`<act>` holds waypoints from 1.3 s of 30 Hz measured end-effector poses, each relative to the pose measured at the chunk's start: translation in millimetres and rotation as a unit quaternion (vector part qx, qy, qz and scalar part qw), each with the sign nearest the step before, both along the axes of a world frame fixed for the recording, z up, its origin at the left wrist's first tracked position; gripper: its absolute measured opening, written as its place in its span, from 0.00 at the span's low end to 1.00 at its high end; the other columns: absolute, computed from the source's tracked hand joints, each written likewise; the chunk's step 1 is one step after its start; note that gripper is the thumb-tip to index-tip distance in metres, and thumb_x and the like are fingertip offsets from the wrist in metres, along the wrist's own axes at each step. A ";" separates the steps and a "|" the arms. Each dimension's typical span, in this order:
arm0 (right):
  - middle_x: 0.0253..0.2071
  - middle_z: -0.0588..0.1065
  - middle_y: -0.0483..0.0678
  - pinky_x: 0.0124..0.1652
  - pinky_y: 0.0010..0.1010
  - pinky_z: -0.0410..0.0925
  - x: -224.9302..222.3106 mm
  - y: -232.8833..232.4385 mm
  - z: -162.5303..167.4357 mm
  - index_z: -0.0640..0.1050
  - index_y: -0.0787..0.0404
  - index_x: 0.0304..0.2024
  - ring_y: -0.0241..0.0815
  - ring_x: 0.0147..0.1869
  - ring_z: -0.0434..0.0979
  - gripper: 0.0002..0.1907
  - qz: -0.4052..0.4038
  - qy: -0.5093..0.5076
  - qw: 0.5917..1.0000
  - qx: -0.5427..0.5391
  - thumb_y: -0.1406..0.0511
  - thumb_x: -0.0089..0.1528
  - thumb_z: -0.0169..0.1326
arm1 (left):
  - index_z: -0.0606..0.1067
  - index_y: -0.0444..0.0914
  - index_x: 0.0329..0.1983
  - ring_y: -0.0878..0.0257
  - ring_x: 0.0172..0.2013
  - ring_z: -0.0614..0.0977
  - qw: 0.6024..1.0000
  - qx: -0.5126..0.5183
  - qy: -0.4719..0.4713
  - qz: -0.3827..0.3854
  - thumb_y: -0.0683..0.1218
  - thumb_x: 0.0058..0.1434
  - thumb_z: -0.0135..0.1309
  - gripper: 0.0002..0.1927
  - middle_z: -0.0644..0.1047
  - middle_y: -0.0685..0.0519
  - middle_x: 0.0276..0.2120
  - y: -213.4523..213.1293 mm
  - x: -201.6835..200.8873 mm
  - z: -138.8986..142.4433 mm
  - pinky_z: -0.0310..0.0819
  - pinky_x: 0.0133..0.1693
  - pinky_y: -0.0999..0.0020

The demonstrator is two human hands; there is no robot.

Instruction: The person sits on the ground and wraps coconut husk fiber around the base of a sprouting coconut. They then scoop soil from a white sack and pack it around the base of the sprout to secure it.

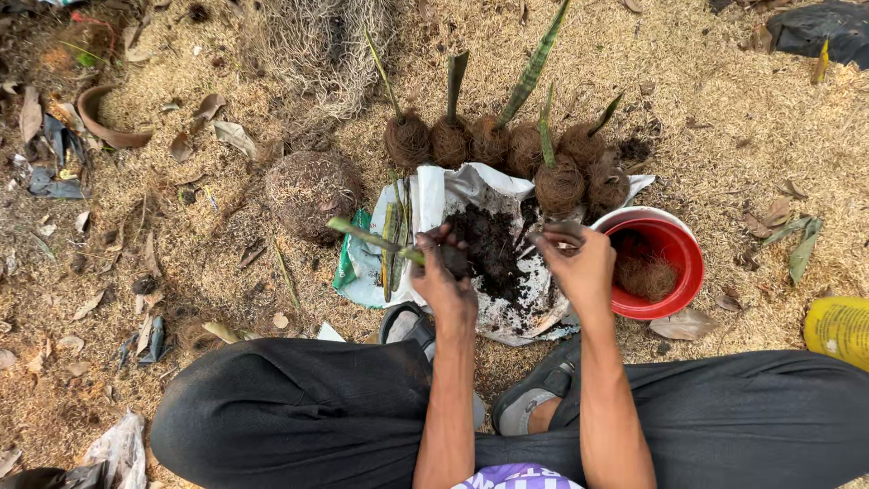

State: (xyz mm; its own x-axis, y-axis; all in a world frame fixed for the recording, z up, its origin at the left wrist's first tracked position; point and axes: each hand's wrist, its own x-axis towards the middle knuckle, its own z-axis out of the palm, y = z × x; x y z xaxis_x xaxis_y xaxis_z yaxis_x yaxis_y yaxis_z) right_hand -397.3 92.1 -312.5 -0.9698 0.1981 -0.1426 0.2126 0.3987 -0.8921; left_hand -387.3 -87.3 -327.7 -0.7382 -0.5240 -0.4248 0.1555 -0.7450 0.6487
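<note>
My left hand (444,272) grips a green leaf cutting (362,235) whose tip points left, its base packed in dark soil. My right hand (579,263) pinches a strand of brown coconut fibre (554,234) stretched toward the left hand. Both hands hover over a white sack (434,195) spread on the ground with a heap of dark soil (493,249) on it. Just beyond the sack stand several finished cuttings with fibre-wrapped root balls (507,145).
A red bowl (679,249) with loose fibre sits right of my right hand. A bigger fibre ball (312,190) lies to the left, a clay pot (104,122) far left, a yellow container (837,330) at the right edge. Husk mulch covers the ground. My knees in black trousers fill the foreground.
</note>
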 end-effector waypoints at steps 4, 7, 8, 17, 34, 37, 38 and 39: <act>0.46 0.83 0.50 0.39 0.35 0.79 -10.3 -4.2 -34.4 0.80 0.64 0.53 0.41 0.39 0.85 0.22 0.002 -0.146 0.985 0.090 0.63 0.57 0.66 | 0.76 0.32 0.40 0.67 0.23 0.75 0.995 0.006 -0.038 0.087 0.52 0.64 0.61 0.17 0.77 0.51 0.26 -3.1 -2.2 1.9 0.73 0.27 0.70; 0.50 0.80 0.52 0.51 0.42 0.74 -14.6 -29.2 -70.3 0.74 0.60 0.61 0.48 0.47 0.84 0.37 0.079 -0.265 0.944 0.181 0.59 0.52 0.71 | 0.76 0.32 0.41 0.69 0.22 0.72 0.995 -0.025 -0.049 0.088 0.50 0.66 0.61 0.15 0.78 0.51 0.26 -2.2 -2.9 7.6 0.64 0.23 0.73; 0.51 0.79 0.56 0.53 0.42 0.72 -13.2 -35.1 -80.2 0.72 0.65 0.61 0.51 0.50 0.82 0.42 0.093 -0.222 0.954 0.179 0.60 0.47 0.74 | 0.75 0.32 0.40 0.68 0.22 0.73 0.994 -0.018 -0.056 0.091 0.50 0.66 0.60 0.15 0.77 0.51 0.26 -2.0 -2.6 9.3 0.66 0.24 0.72; 0.45 0.80 0.61 0.50 0.42 0.72 -15.0 -50.3 -92.8 0.81 0.68 0.48 0.54 0.48 0.82 0.30 0.021 -0.087 0.987 0.134 0.54 0.53 0.73 | 0.74 0.35 0.37 0.65 0.24 0.77 0.992 -0.002 -0.069 0.103 0.49 0.67 0.56 0.11 0.77 0.52 0.26 -2.8 -6.4 9.7 0.73 0.27 0.68; 0.36 0.84 0.48 0.37 0.35 0.72 -18.1 -60.3 -86.9 0.85 0.60 0.37 0.40 0.35 0.82 0.08 -0.079 -0.209 0.974 0.036 0.65 0.56 0.67 | 0.73 0.38 0.38 0.64 0.26 0.78 0.992 0.025 -0.099 0.071 0.49 0.66 0.53 0.10 0.77 0.52 0.26 5.1 -4.1 11.6 0.74 0.28 0.67; 0.35 0.83 0.50 0.36 0.34 0.69 -19.5 -57.2 -87.0 0.84 0.60 0.37 0.40 0.34 0.80 0.08 -0.052 -0.232 0.968 0.079 0.64 0.57 0.68 | 0.73 0.37 0.39 0.64 0.25 0.78 0.992 0.017 -0.098 0.073 0.49 0.67 0.53 0.09 0.77 0.52 0.26 3.8 -2.9 13.7 0.75 0.27 0.68; 0.35 0.83 0.51 0.35 0.34 0.69 -20.0 -55.0 -87.2 0.84 0.61 0.37 0.41 0.34 0.80 0.08 -0.058 -0.235 0.969 0.051 0.65 0.57 0.67 | 0.73 0.37 0.39 0.64 0.24 0.78 0.992 0.015 -0.100 0.076 0.48 0.67 0.53 0.09 0.77 0.52 0.26 3.6 -3.1 14.1 0.75 0.27 0.68; 0.34 0.82 0.52 0.33 0.33 0.68 -20.4 -52.2 -87.6 0.83 0.62 0.38 0.42 0.33 0.79 0.09 -0.062 -0.238 0.969 0.023 0.65 0.57 0.67 | 0.73 0.37 0.39 0.64 0.24 0.77 0.991 0.013 -0.103 0.079 0.48 0.67 0.53 0.09 0.77 0.52 0.26 2.9 -3.0 14.3 0.74 0.26 0.68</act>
State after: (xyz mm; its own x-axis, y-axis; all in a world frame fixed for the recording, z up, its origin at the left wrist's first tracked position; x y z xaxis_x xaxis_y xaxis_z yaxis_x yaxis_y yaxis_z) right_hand -417.6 39.9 -400.1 -0.7640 0.3258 -0.5569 0.6452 0.3804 -0.6626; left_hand -390.2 -84.4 -313.3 -0.5439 -0.6137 -0.5723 0.1392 -0.7385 0.6597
